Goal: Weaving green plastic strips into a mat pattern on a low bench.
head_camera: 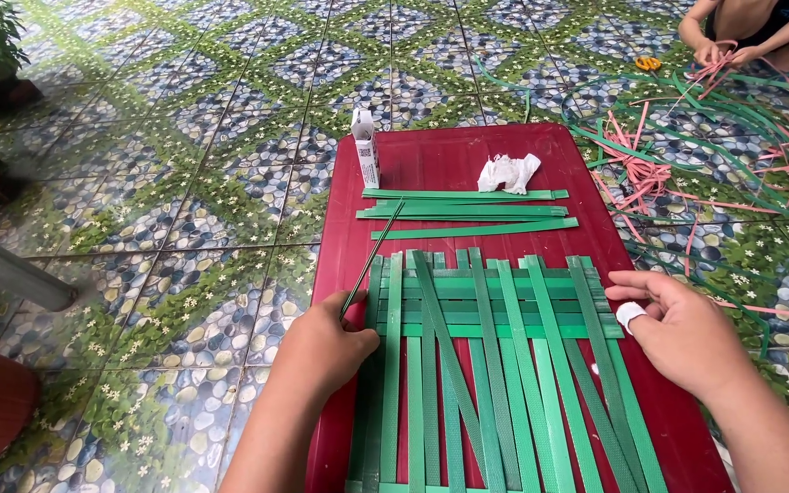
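A half-woven mat of flat, glossy green plastic strips (495, 365) fills the lower middle of the frame, lying on a smooth dark-red table (449, 151). Long strips run toward the bottom edge, crossed by a few horizontal ones. The left hand (321, 351) sits at the mat's left edge, fingers curled, pinching a thin green strip (372, 258) that slants up and away. The right hand (682, 329), a white bandage on one finger, lies loosely open with fingertips touching the mat's right edge, gripping nothing. Above centre lie loose green strips (468, 210), a crumpled white tissue (507, 173) and a small white box (366, 148). In the upper right, another person's hands (723, 50) work pink and green strips (650, 169) on the pebble-patterned tile floor (203, 183).
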